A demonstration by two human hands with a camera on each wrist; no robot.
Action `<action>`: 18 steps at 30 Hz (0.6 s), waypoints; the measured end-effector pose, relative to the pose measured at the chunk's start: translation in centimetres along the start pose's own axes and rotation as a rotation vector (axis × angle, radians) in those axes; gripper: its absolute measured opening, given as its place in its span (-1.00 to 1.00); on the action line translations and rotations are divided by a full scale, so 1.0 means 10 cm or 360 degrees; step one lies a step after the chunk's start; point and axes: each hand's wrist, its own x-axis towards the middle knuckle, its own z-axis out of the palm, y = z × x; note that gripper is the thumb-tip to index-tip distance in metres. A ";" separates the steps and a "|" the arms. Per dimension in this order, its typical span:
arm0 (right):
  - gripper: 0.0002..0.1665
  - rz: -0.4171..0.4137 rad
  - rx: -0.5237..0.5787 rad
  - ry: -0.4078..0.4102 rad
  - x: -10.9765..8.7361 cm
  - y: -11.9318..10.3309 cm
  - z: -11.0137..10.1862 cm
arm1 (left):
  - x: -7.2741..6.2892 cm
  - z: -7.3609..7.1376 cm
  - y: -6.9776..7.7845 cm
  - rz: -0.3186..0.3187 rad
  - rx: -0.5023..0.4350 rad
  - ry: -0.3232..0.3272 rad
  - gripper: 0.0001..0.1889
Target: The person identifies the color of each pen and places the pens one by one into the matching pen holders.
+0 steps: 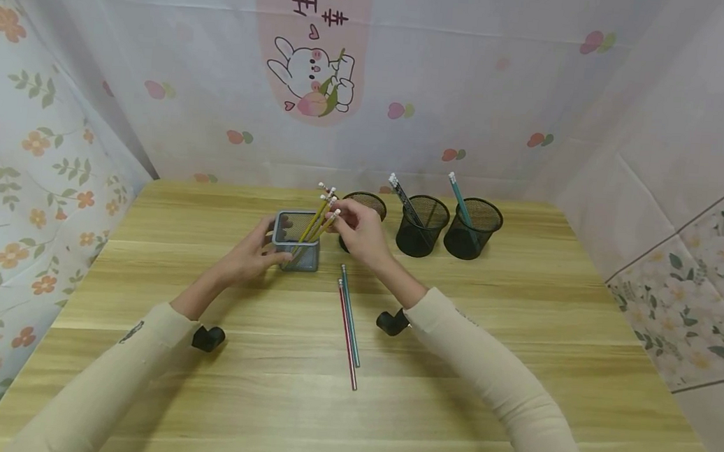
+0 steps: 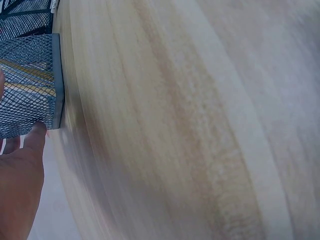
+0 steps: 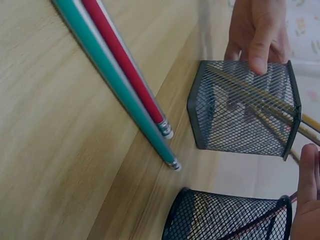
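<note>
My left hand (image 1: 249, 253) grips a grey square mesh pencil holder (image 1: 301, 258) at the table's left-centre, thumb on the near side. Several yellow pencils (image 1: 312, 224) lean in it, white erasers up. At their tops, my right hand (image 1: 361, 231) pinches a yellow pencil between thumb and fingers; the grip is partly hidden. Beneath that hand stands a round black mesh cup (image 3: 227, 212), holding a red pencil (image 3: 257, 220). In the left wrist view, the left hand (image 2: 22, 185) supports the holder (image 2: 30, 95).
A teal pencil (image 1: 351, 320) and a red pencil (image 1: 348, 337) lie side by side on the wooden table (image 1: 249, 400). To the right, one round black cup (image 1: 416, 240) holds black pencils (image 1: 406, 200), another (image 1: 464, 244) a teal pencil (image 1: 460, 198). A printed curtain (image 1: 447, 85) hangs behind.
</note>
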 end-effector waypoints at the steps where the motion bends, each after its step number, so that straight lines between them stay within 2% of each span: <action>1: -0.79 0.0012 0.0006 -0.0008 -0.01 0.01 0.00 | 0.00 0.00 0.00 0.0002 0.0001 0.0002 -0.24; 5: -0.78 0.0056 -0.0029 -0.0028 -0.03 0.02 -0.03 | 0.00 0.00 0.00 -0.0008 0.0007 0.0010 -0.25; 10: -0.86 0.0100 -0.0082 -0.0062 -0.07 0.04 -0.06 | 0.00 0.00 -0.01 -0.0010 0.0006 0.0009 -0.25; 18: -0.91 0.0077 -0.0195 -0.0148 -0.13 0.04 -0.11 | -0.01 0.02 0.00 0.0017 -0.0043 0.0010 -0.26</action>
